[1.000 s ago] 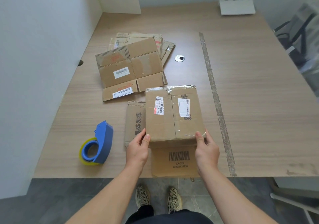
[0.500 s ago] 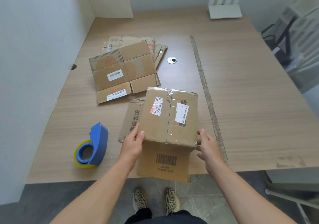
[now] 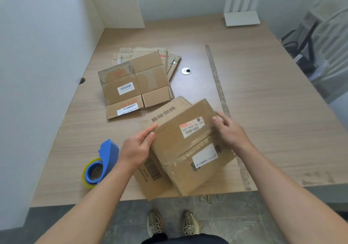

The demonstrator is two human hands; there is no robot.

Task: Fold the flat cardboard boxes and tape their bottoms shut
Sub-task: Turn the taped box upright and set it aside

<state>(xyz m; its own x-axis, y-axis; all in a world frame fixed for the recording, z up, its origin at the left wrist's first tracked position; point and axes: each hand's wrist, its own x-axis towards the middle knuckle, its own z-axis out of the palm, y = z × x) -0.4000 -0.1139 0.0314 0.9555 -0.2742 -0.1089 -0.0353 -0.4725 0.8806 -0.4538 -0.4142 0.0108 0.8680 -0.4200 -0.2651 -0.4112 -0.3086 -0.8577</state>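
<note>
**Folded box askew at the table's near edge**

On the wooden table (image 3: 263,112), at 6 o'clock, a brown folded box (image 3: 175,146) sits askew on a flat carton (image 3: 165,114). Its taped seam and two white labels face up. Flattened boxes (image 3: 135,82) are stacked at 11 o'clock. The left hand (image 3: 137,147) grips the folded box's left edge. The right hand (image 3: 229,130) touches its far corner with loose, straight fingers. A blue tape dispenser (image 3: 101,164) sits at 8 o'clock.

Both bare forearms angle in from the bottom corners, left hand (image 3: 138,147) gripping the box (image 3: 173,142) at its left edge with the thumb on top, right hand (image 3: 229,132) looser, fingers mostly straight, just touching the right edge.
</note>
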